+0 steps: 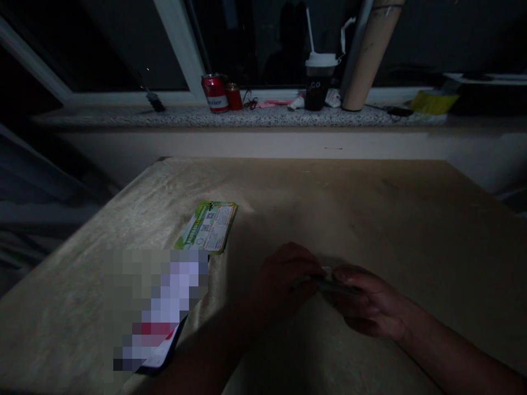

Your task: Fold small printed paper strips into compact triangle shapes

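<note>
Above the middle of the table, my left hand (286, 274) and my right hand (368, 302) meet around a thin, flat, dark piece (338, 286). Both hands are closed, pinching it from opposite sides. Dim light and the fingers hide most of it, so its kind cannot be made out. To the left of my left hand lie green and white printed leaflets (209, 227), apparently in a small stack. Nearer to me is a phone (162, 354) with a lit screen, largely covered by a blurred patch.
A cloth-covered table (411, 230) spreads under my hands. Behind it, the stone windowsill (263, 116) bears a red can (214, 94), a red cylinder (234, 97), a lidded cup with a straw (317, 82), a cardboard tube (370, 60) and a yellow item (434, 102).
</note>
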`<state>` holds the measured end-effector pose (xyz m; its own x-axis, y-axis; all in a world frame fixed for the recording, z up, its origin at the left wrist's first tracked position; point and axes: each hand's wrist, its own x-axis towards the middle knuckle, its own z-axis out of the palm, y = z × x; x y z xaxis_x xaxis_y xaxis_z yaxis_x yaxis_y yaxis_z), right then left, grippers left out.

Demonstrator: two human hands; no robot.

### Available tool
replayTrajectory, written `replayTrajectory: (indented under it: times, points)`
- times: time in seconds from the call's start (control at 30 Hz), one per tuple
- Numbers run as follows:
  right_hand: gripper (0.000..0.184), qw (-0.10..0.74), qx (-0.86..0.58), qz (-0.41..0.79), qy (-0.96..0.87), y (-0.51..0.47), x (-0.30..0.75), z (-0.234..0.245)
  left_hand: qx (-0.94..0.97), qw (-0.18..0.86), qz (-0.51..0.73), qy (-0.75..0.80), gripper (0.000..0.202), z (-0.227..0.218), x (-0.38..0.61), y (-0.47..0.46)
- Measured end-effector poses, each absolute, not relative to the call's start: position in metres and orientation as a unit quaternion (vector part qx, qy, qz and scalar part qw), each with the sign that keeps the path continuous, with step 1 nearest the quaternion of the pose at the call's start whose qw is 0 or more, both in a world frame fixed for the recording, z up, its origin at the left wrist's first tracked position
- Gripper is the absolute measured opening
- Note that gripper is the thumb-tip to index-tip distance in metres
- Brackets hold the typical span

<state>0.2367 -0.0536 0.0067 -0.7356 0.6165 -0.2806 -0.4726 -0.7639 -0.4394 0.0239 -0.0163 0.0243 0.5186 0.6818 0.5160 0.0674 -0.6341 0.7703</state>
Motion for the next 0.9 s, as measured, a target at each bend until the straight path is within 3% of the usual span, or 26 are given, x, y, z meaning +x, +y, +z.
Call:
replayTrajectory:
  times: [0.17, 0.3, 0.4, 0.5, 0.9]
  points:
    - [0.033, 0.296, -0.233, 0.902, -0.21, -0.055, 0.238, 0.001, 0.782, 0.395, 0.385, 0.29, 0.02, 0.032, 0.023, -0.023]
    - [0.041, 0.437, -0.343, 0.736, -0.387, -0.052, 0.238, 0.007, 0.641, 0.543, 0.392, 0.374, 0.023, 0.028, 0.027, -0.026]
    - [0.028, 0.475, -0.399, 0.599, -0.506, -0.052, 0.238, 0.018, 0.538, 0.659, 0.378, 0.367, 0.024, 0.023, 0.031, -0.027]
    - [0.017, 0.47, -0.436, 0.551, -0.534, -0.054, 0.235, 0.024, 0.504, 0.697, 0.356, 0.366, 0.028, 0.02, 0.034, -0.027]
    - [0.019, 0.469, -0.449, 0.588, -0.483, -0.054, 0.237, 0.014, 0.504, 0.691, 0.336, 0.394, 0.034, 0.012, 0.04, -0.03]
